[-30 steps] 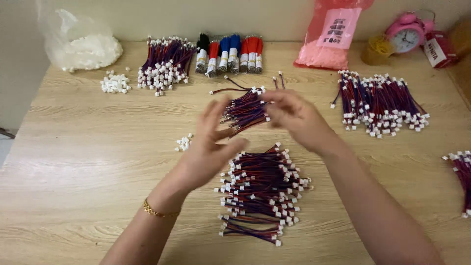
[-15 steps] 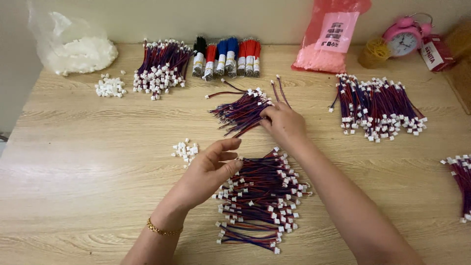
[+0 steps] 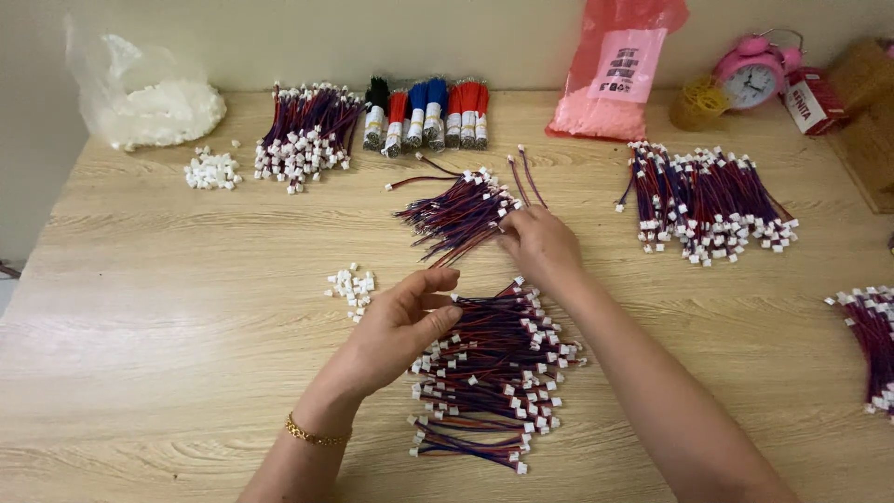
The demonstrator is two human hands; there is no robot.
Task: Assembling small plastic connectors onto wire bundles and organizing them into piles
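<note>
My left hand (image 3: 402, 326) hovers over the table with thumb and fingers apart and nothing in it. It is at the left edge of a big pile of red-and-blue wires with white plugs (image 3: 494, 373). A small heap of loose white plugs (image 3: 352, 284) lies just beyond its fingertips. My right hand (image 3: 542, 244) reaches forward, back of the hand up. Its fingertips are on the near end of a loose bundle of wires (image 3: 456, 210) lying in the middle of the table. Whether the fingers pinch a wire is hidden.
More wire piles lie at the back left (image 3: 305, 135), right (image 3: 708, 200) and far right edge (image 3: 871, 340). Taped wire rolls (image 3: 428, 114), a clear bag of white plugs (image 3: 149, 98), a pink bag (image 3: 615, 79), a pink alarm clock (image 3: 752, 76) and a small box line the back.
Both hands held the wire bundle up together. It now lies on the table. My left hand has drawn back towards the near pile while my right hand stays at the bundle.
</note>
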